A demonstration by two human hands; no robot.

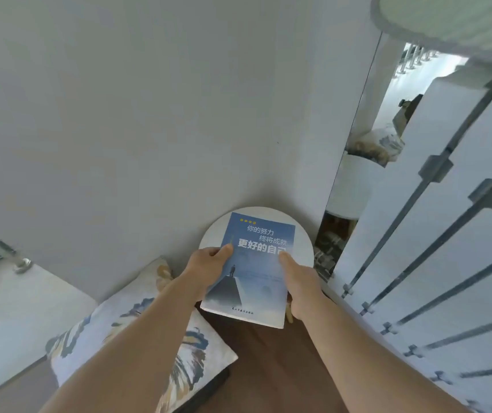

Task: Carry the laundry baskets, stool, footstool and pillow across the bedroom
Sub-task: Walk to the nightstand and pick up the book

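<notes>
A blue book [253, 272] with white Chinese lettering is held over a round white stool [304, 248] that stands against the wall. My left hand [206, 266] grips the book's left edge with the thumb on the cover. On the other side, my right hand [296, 278] holds the right edge, thumb on top and fingers underneath. A patterned pillow [113, 332] with blue and tan leaf shapes lies on a dark footstool [209, 389] at the lower left, partly under my left forearm.
A grey wall fills the upper left. White wardrobe doors [447, 234] with long metal handles stand at the right. Between the wall and the doors, a narrow mirror strip [366, 162] reflects the room. The floor [274, 368] is brown wood. A white surface [9, 317] lies at the left.
</notes>
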